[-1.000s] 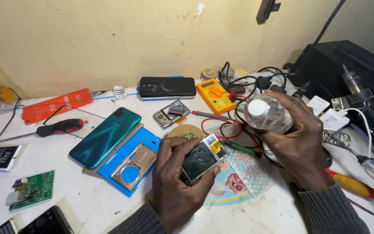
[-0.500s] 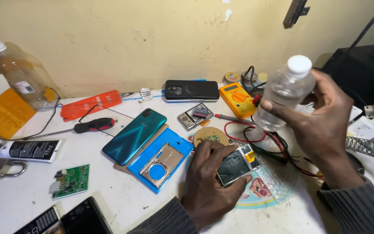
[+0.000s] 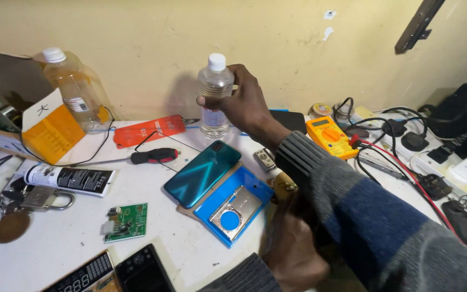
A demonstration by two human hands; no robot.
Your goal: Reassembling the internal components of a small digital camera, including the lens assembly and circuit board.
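My right hand [image 3: 246,101] reaches across the bench and grips a small clear bottle [image 3: 213,100] with a white cap. The bottle is upright near the back wall, its base at or just above the table. My left hand [image 3: 293,253] rests low at the front edge, largely covered by my right sleeve, so what it holds is hidden. Just left of it, a teal phone [image 3: 202,173] leans on a blue tray [image 3: 255,190] that holds a metal frame [image 3: 234,210].
A red-handled screwdriver [image 3: 155,156], an orange case [image 3: 148,131] and a large capped bottle [image 3: 74,92] lie at the left back. A green circuit board [image 3: 128,220], a tube [image 3: 71,178] and a padlock [image 3: 44,199] sit front left. A yellow multimeter [image 3: 328,135] and cables crowd the right.
My right hand has carried the clear bottle from the right side leftward across the bench to the back wall. The view has swung left, and my arm now covers my left hand.
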